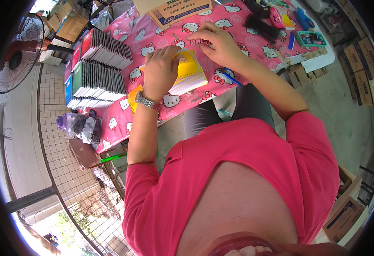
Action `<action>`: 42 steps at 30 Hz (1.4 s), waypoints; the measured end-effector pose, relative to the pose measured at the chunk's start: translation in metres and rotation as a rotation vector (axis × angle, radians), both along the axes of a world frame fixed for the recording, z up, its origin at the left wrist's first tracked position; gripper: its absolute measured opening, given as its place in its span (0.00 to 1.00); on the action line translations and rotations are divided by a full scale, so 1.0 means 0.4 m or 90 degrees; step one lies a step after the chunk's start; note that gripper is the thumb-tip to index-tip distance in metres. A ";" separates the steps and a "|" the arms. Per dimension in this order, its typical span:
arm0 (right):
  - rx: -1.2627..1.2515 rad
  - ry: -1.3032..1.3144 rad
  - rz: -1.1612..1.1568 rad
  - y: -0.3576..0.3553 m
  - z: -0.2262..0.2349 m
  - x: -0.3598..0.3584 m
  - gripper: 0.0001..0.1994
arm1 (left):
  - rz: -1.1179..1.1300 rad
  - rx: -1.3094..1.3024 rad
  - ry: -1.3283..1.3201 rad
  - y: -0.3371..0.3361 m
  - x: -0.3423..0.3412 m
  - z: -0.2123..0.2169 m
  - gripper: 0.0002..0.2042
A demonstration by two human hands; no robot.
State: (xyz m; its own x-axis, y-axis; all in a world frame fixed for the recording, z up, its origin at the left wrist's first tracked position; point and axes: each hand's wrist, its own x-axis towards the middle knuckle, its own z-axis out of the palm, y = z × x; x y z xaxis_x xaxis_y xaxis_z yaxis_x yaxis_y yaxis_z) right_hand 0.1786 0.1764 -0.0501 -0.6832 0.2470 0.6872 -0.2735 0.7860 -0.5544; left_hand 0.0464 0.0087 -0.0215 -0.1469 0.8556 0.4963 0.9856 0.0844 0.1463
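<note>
"Where did the notebook sit?"

"The yellow notebook lay under my left hand, pressed flat. My right hand pinched the pink spiral coil, just beyond the notebook's far edge, running along it."

Bright pink tablecloth with white cartoon cats wearing red bows fills the upper middle, yellow notebooks sit on it at centre, a teal tray upper right, plus a hot-pink shirt down low.
</note>
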 end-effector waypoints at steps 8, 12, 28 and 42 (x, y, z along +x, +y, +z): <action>0.007 0.012 -0.034 -0.012 -0.007 -0.005 0.16 | 0.013 -0.017 0.027 0.002 0.001 0.004 0.09; 0.058 0.013 0.026 -0.008 -0.006 -0.006 0.17 | 0.010 -0.021 0.019 0.004 -0.002 0.009 0.08; 0.084 -0.220 0.085 -0.011 0.073 0.063 0.21 | -0.020 -0.031 0.044 0.026 0.042 0.017 0.11; 0.261 -0.484 -0.333 0.264 -0.506 -0.083 0.32 | -0.028 -0.027 0.034 0.005 0.024 0.003 0.07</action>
State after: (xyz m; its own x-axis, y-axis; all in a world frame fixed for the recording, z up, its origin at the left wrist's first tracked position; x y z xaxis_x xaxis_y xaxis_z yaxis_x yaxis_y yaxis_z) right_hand 0.1455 0.2818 -0.2526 -0.8486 0.4838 0.2139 0.4740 0.8750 -0.0986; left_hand 0.0560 0.0108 -0.0205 -0.0834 0.8809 0.4660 0.9948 0.0459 0.0913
